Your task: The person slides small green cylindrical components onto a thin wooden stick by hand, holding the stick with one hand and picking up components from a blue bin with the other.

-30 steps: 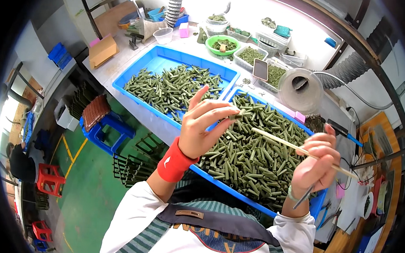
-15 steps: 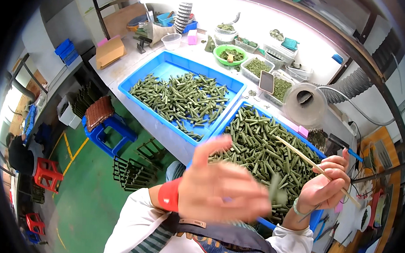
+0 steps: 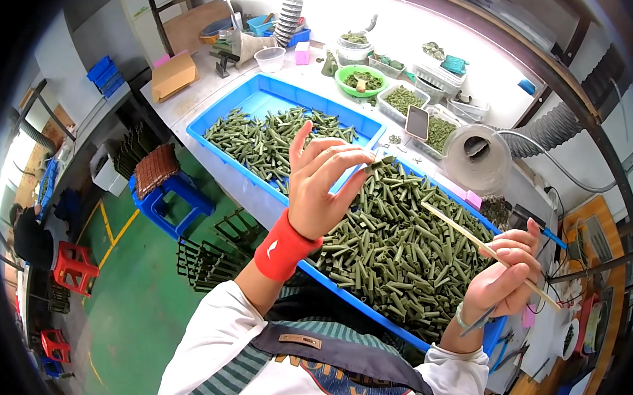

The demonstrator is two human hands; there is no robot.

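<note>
Pale worktop [image 3: 211, 93] under a bright strip light, two blue trays on it. Near tray [image 3: 493, 334], along the worktop's near edge, is heaped with green tubes [image 3: 399, 254]; left tray [image 3: 299, 98] holds a looser layer. Your left hand [image 3: 322, 187] is over the near tray's far-left corner, thumb and fingers pinching a green piece [image 3: 382, 161] at the very tips, clear of your palm. Your right hand [image 3: 502, 277], by the near tray's right end, is curled round a wooden stick [image 3: 456, 226], tip above the pile.
</note>
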